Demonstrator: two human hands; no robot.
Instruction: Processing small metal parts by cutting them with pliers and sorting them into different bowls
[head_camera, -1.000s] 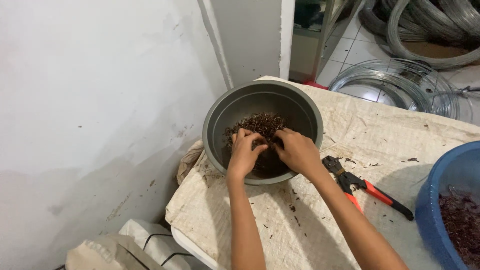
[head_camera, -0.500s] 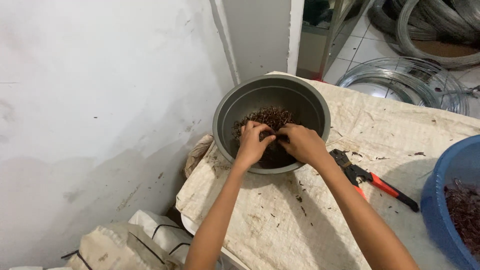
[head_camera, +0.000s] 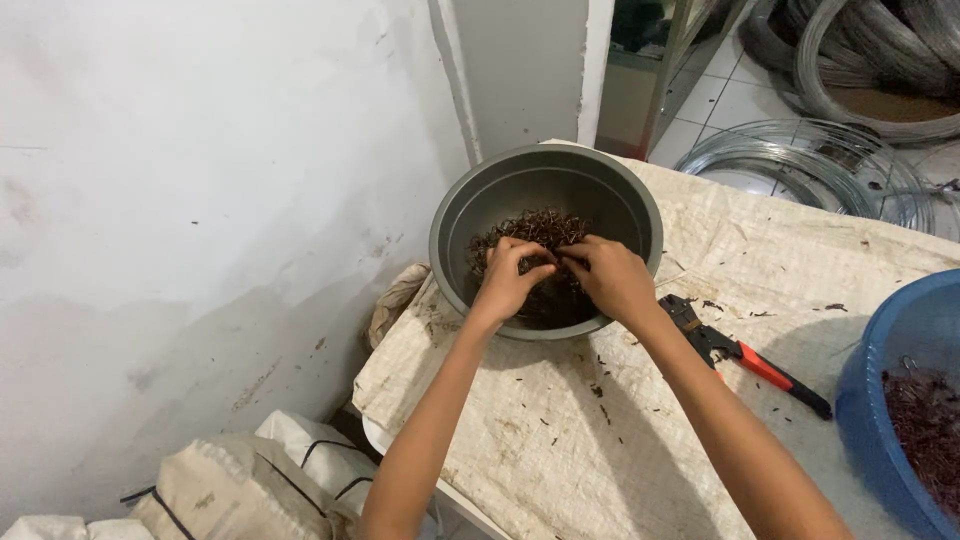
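A grey metal bowl (head_camera: 610, 190) stands at the table's far left corner, holding a tangle of small rusty brown wire pieces (head_camera: 535, 227). Both my hands are down inside it. My left hand (head_camera: 508, 280) is closed, pinching a few of the wire pieces. My right hand (head_camera: 612, 278) is right beside it, fingertips meeting the left hand's and gripping the same clump. Which single pieces each hand holds is too small to tell.
A white woven sack cloth (head_camera: 720, 430) covers the table. Red-and-black handled pliers (head_camera: 745, 355) lie right of the bowl. A blue basin (head_camera: 890, 400) with more brown pieces sits at the right edge. Coils of wire (head_camera: 800, 160) lie on the tiled floor behind. Sacks (head_camera: 240, 490) lean below left.
My hands have drawn closer together inside the bowl, fingertips now meeting over the wire pieces. The view has shifted slightly.
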